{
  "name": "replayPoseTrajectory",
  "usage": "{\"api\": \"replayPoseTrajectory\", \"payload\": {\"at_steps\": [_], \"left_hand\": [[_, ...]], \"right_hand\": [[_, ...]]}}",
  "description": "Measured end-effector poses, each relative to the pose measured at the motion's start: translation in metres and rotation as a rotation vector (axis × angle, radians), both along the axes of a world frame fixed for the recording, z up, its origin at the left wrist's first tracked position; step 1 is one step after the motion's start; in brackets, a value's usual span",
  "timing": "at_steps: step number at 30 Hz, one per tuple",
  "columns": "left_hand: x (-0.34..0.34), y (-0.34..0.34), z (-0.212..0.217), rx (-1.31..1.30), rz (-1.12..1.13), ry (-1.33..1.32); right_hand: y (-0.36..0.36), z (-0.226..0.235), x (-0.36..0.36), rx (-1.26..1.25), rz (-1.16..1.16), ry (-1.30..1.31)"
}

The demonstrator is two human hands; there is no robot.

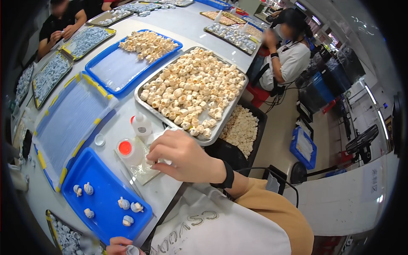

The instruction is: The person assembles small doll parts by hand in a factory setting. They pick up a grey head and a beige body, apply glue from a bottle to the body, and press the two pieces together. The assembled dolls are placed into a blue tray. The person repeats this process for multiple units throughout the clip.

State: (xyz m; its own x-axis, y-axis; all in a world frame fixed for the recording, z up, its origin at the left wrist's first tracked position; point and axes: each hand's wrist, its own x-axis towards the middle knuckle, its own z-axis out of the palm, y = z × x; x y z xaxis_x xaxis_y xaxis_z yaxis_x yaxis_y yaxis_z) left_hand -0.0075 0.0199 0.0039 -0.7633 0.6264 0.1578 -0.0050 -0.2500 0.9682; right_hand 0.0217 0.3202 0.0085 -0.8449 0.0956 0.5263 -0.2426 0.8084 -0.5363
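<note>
My right hand (180, 155) is closed in a pinch over a square glossy plate (148, 175). Something whitish shows between its fingers, too hidden to name. At the lower edge my left hand (119, 245) grips a small pale grey rounded piece (132, 250), partly cut off by the picture. A jar with a red-orange top (125, 148) stands on the plate's far left part. Behind it is a white squeeze bottle (141, 126). In the blue tray (102, 182) between the hands lie several small cream and grey-blue figure pieces (123, 203), spaced apart.
A metal tray (138, 95) heaped with cream hollow pieces stands beyond my right hand. Behind it, a blue-rimmed tray (90, 68) holds more. A yellow-taped tray (63, 127) lies left. A dark crate (259, 114) of cream pieces sits below the table's right edge. Other people sit farther off.
</note>
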Motion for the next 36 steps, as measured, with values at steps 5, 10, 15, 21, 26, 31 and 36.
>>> {"api": "replayPoseTrajectory", "payload": {"at_steps": [5,10,15,21,26,31,36], "left_hand": [[-0.002,0.008,0.011,0.037,0.092,-0.303],[-0.015,0.018,0.007,0.176,-0.039,-0.297],[-0.01,0.017,0.006,0.217,-0.041,-0.219],[-0.012,0.022,0.001,0.232,-0.009,-0.197],[-0.012,0.02,-0.003,0.098,0.047,-0.006],[-0.012,0.023,-0.003,0.123,0.085,-0.108],[-0.008,0.026,0.008,0.128,0.098,-0.466]], "right_hand": [[-0.033,0.022,-0.004,-0.539,0.274,0.118],[-0.063,0.017,-0.015,-0.704,0.607,0.023],[-0.083,0.013,-0.017,-0.634,0.673,0.047],[-0.084,0.011,-0.02,-0.501,0.683,0.067],[-0.083,0.011,-0.022,-0.423,0.676,-0.086],[-0.086,0.003,-0.024,-0.318,0.627,-0.004],[-0.106,0.004,-0.023,-0.067,0.439,0.164]]}}
